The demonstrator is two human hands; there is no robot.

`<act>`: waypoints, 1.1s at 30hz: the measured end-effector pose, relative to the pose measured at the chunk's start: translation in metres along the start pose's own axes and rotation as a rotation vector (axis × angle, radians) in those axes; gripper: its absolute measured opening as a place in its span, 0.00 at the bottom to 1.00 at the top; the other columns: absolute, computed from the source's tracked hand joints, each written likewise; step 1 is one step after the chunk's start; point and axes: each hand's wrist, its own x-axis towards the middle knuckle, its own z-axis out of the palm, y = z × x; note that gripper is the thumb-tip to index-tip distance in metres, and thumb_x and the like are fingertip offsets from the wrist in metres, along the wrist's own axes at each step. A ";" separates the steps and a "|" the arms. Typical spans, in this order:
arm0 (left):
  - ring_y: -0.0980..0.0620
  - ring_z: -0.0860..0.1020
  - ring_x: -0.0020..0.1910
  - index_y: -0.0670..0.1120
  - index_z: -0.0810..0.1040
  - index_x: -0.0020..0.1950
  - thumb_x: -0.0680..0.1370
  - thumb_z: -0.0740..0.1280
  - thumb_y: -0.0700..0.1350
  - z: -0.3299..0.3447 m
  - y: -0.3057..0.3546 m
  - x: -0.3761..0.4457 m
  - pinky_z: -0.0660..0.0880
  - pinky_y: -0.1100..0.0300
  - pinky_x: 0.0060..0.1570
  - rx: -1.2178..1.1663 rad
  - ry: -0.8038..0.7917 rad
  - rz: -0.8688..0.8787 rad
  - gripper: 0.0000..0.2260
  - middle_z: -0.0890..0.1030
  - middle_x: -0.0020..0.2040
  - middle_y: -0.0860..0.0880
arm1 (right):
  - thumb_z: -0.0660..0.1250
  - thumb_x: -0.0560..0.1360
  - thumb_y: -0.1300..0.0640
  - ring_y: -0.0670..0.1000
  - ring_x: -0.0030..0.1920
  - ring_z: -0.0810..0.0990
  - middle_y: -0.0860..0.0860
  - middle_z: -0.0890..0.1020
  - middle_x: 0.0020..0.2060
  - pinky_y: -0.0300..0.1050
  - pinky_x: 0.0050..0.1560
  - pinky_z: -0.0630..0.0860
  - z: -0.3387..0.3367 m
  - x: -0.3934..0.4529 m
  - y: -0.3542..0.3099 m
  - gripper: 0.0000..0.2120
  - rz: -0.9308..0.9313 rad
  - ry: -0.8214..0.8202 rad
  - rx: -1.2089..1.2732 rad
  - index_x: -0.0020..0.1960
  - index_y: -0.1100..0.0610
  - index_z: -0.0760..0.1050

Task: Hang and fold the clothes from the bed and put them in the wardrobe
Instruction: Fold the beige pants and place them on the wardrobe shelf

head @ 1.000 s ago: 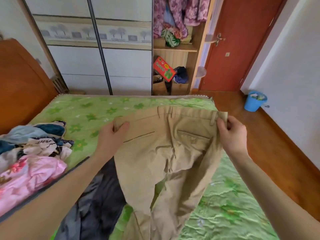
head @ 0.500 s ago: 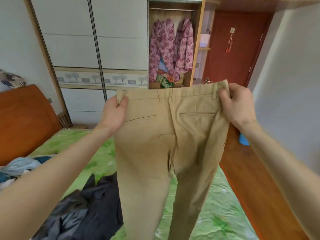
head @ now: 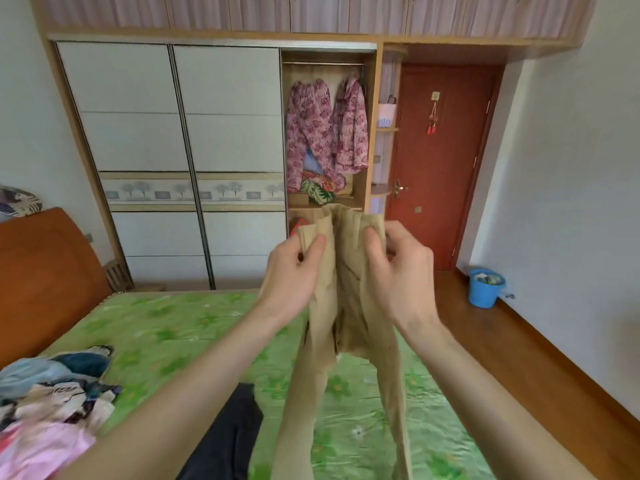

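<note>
Both the left hand and right hand pinch, fingers curled, the bunched waistband of the tan cotton trousers, held upright above the green floral bed, legs hanging straight down.

Khaki trousers bunched at waistband, legs hanging over bed.

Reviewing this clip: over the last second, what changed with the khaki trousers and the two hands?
The khaki trousers were lifted off the bed, then the left hand and right hand came together, folding the spread waistband in half; the legs now hang side by side. Both hands kept their grip on the waistband. The clothes pile and the dark garment stayed on the bed.
</note>
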 end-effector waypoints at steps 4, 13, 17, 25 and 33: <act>0.53 0.85 0.53 0.51 0.84 0.61 0.86 0.62 0.53 0.002 0.003 -0.019 0.81 0.51 0.57 -0.104 -0.050 -0.003 0.12 0.88 0.52 0.51 | 0.58 0.87 0.52 0.38 0.40 0.78 0.46 0.83 0.40 0.42 0.44 0.75 0.017 -0.036 -0.009 0.13 -0.001 -0.085 0.198 0.55 0.53 0.81; 0.62 0.81 0.51 0.54 0.81 0.57 0.87 0.62 0.47 -0.019 -0.016 -0.044 0.77 0.62 0.55 -0.083 -0.129 -0.019 0.08 0.86 0.52 0.55 | 0.53 0.88 0.55 0.50 0.65 0.80 0.46 0.83 0.64 0.54 0.67 0.77 0.032 -0.065 0.030 0.18 0.067 -0.242 0.460 0.68 0.54 0.80; 0.56 0.76 0.41 0.46 0.74 0.40 0.82 0.60 0.46 -0.036 -0.026 -0.043 0.72 0.62 0.44 -0.212 -0.054 -0.117 0.12 0.79 0.34 0.59 | 0.66 0.83 0.47 0.44 0.70 0.74 0.41 0.76 0.69 0.54 0.72 0.71 0.038 -0.052 0.058 0.20 0.260 -0.176 0.344 0.74 0.45 0.71; 0.48 0.80 0.37 0.44 0.77 0.38 0.78 0.58 0.49 -0.073 -0.012 -0.028 0.73 0.56 0.42 -0.551 0.003 -0.348 0.15 0.81 0.33 0.48 | 0.71 0.76 0.41 0.49 0.66 0.81 0.49 0.83 0.65 0.51 0.70 0.75 0.047 -0.032 0.045 0.31 0.650 -0.525 0.790 0.75 0.53 0.72; 0.58 0.86 0.51 0.49 0.85 0.55 0.83 0.69 0.52 -0.102 -0.003 -0.004 0.80 0.64 0.49 -0.215 0.007 -0.107 0.09 0.89 0.49 0.56 | 0.70 0.81 0.51 0.43 0.46 0.85 0.44 0.87 0.44 0.37 0.46 0.78 0.005 0.011 -0.006 0.09 0.156 -0.406 0.376 0.53 0.58 0.83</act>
